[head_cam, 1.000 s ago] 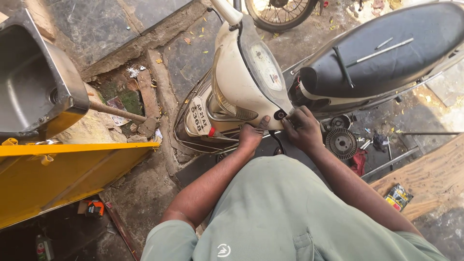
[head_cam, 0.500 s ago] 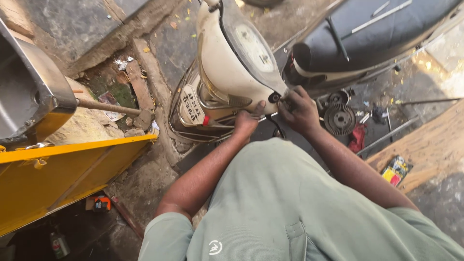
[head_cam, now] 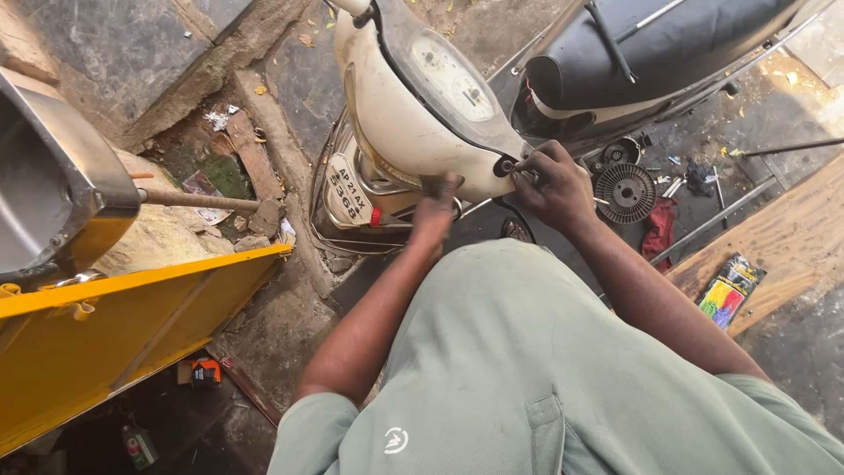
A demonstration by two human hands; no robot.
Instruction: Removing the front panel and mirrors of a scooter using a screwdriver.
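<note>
Our right hand (head_cam: pixel 552 183) is closed around a slim tool at the rim of the cream scooter head cover (head_cam: pixel 413 114), centre of the frame; our left hand (head_cam: pixel 435 207) presses flat against the cover's underside, fingers curled on it. Since a second ago both hands have kept their places while the view drew closer. Right of them, a round finned part (head_cam: pixel 626 191) lies on the floor (head_cam: pixel 774 114) beside a red rag (head_cam: pixel 655 230).
</note>
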